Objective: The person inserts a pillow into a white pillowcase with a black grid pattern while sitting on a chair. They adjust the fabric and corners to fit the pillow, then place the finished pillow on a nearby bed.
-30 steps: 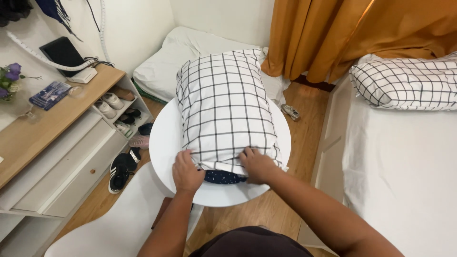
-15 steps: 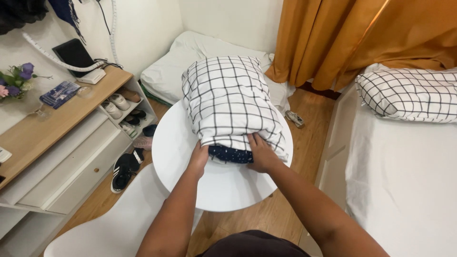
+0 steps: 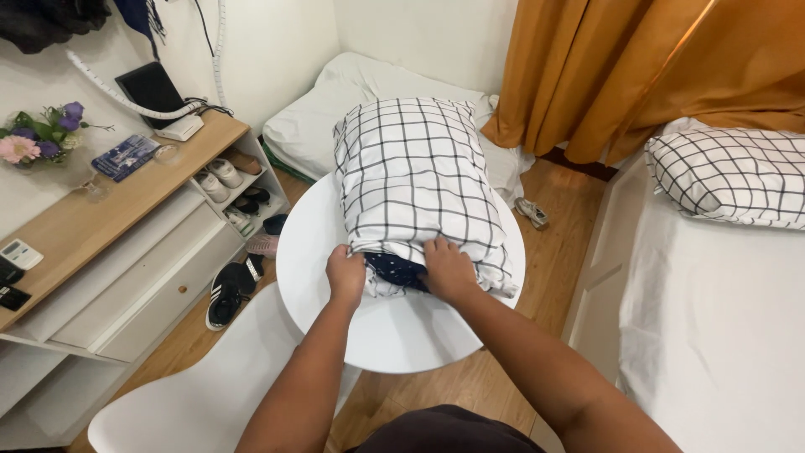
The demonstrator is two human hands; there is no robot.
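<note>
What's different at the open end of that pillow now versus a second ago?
Both hands have drawn closer together on the checked pillowcase. The left hand and right hand now bunch the cover's edge around the dark blue pillow, which shows less than before. The camera view has also shifted slightly. The pillow stays lying on the round white table; the second pillow on the bed has not moved.

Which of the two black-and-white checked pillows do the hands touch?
The checked pillow on the round white table; both hands grip its open end. The other checked pillow lies untouched on the bed.
</note>
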